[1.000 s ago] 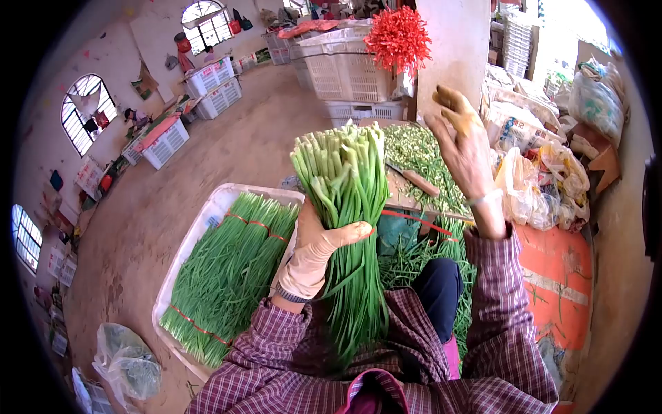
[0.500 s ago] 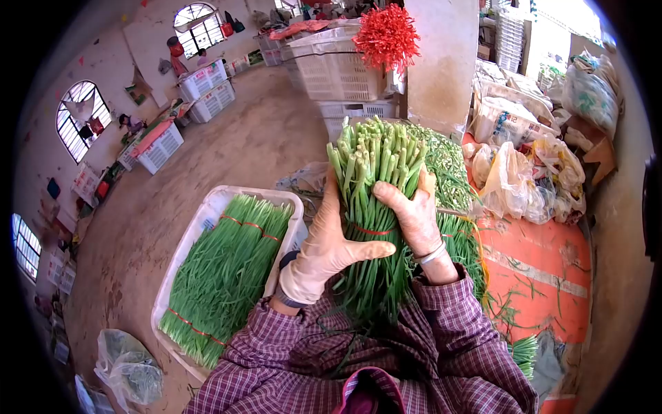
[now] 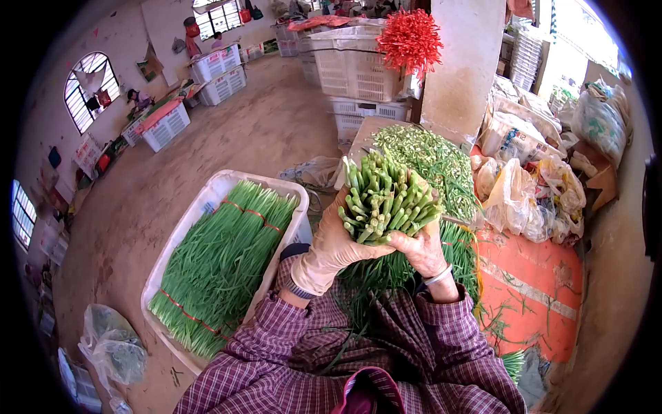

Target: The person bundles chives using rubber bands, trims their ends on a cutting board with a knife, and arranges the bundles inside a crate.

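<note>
A thick bunch of garlic chives (image 3: 387, 203) is between my two hands, its cut stalk ends tipped up towards me. My left hand (image 3: 336, 243), in a pale glove, wraps the bunch from the left. My right hand (image 3: 422, 252), bare with a silver bangle at the wrist, closes round the other side, thumb near the stalk ends. Green leaves hang below, and the hands hide the red band. To the left, a white crate (image 3: 156, 270) holds more chives (image 3: 224, 255) tied with red bands.
Loose green-and-white trimmings (image 3: 431, 162) lie on a board ahead. A bundle of red ties (image 3: 410, 43) hangs by stacked white crates (image 3: 355, 65). Plastic bags (image 3: 514, 196) rest at right near an orange mat (image 3: 531, 283). A clear bag (image 3: 114, 345) lies on the floor. A distant person sits left.
The bunch has tilted so its stalk ends face me instead of pointing up and away. Both hands have closed in round it, and the left thumb has moved off the banded front.
</note>
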Motion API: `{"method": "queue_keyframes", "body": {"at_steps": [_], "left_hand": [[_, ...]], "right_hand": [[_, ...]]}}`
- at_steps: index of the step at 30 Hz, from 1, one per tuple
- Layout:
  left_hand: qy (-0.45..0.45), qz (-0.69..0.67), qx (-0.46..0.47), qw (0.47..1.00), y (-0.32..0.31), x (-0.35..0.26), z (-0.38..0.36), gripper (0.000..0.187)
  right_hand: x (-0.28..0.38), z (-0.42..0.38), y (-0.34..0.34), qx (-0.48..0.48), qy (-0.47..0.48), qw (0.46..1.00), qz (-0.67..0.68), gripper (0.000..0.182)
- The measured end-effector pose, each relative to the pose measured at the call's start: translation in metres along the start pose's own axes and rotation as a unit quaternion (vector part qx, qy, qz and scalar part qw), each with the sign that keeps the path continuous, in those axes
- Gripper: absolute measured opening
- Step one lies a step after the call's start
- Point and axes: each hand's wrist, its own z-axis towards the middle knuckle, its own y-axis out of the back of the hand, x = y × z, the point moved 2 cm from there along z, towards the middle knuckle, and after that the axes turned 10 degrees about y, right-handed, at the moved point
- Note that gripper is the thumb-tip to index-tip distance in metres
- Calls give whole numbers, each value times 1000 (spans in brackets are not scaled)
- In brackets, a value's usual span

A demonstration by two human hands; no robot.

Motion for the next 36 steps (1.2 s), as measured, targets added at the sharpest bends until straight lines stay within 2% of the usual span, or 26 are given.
{"method": "queue_keyframes", "body": {"at_steps": [2,4,5,7,9,10,11,12,14,15,16,18,19,22,24,25,28,30,31,34,36], "left_hand": [[-24,-22,-6,999,1,7,0,102],[-35,-59,-17,997,2,7,-1,100],[-34,-62,-8,997,2,6,-1,98],[-59,4,-7,998,1,2,-5,96],[-86,93,-21,992,-2,-1,-9,98],[-114,98,2,989,-4,2,-7,102],[-110,77,1,991,-6,5,-6,104],[-105,57,-1,993,-8,7,-6,106],[-101,81,2,992,-9,8,-6,108],[-98,109,4,989,-9,9,-6,111],[-96,107,4,990,-9,10,-6,111],[-100,161,2,982,-11,14,-6,114],[-91,160,14,983,-10,22,-5,117],[-82,142,53,985,-9,27,-7,120],[-80,134,81,984,-13,20,-11,123],[-56,75,87,992,-16,19,-13,124],[-86,55,132,986,-8,23,-14,131],[-80,6,151,985,-8,22,-15,136],[-106,-28,185,977,-7,26,-14,139],[-19,-186,216,958,-15,22,-18,140],[-31,-169,220,960,-8,36,-17,140]], "right_hand": [[4,2,3,4,-29,999,18,96],[9,9,10,74,23,995,-61,106],[17,17,7,57,26,998,7,110],[40,42,14,14,61,998,10,83],[64,63,21,33,114,985,-124,51],[77,71,23,107,172,947,-249,35],[88,77,16,156,162,920,-321,24],[90,83,14,155,158,920,-324,24],[89,92,5,281,216,860,-366,27],[88,95,1,296,261,834,-386,28],[85,98,1,296,258,835,-386,28],[76,99,1,379,186,841,-338,23],[77,99,-1,381,210,823,-366,19],[69,98,0,353,200,842,-354,17],[62,96,0,348,222,832,-371,20],[61,95,0,338,219,833,-380,20],[58,95,-3,315,225,836,-389,15],[62,99,-4,305,247,824,-409,14],[62,103,-3,295,270,820,-410,14],[73,121,4,277,311,775,-475,14],[82,146,31,227,296,838,-398,18]]}}
